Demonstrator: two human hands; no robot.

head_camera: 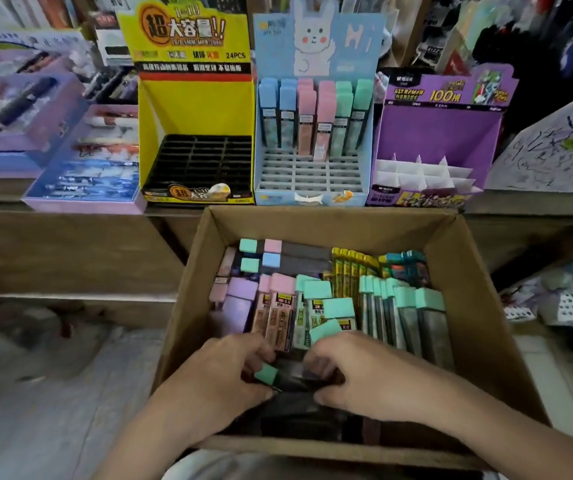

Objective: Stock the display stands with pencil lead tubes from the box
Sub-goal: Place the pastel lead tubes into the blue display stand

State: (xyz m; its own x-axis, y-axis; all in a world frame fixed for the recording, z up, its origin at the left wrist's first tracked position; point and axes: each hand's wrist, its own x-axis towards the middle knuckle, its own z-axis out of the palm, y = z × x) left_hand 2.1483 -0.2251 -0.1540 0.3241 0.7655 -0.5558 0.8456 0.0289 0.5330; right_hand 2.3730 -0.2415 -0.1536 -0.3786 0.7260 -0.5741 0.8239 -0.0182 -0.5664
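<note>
A cardboard box below me is packed with several pencil lead tubes with mint, pink, lilac and yellow caps. Both hands are inside its near end. My left hand grips a mint-capped tube. My right hand has its fingers curled round dark tubes lying flat there. On the shelf behind stand three display stands: a yellow one with bare black slots, a light blue one with a back row of blue, pink and mint tubes, and a purple one with bare white dividers.
Lilac trays of pens sit left of the yellow stand. A scribbled paper sheet lies at the right. A wooden shelf front runs behind the box, and grey floor lies at the lower left.
</note>
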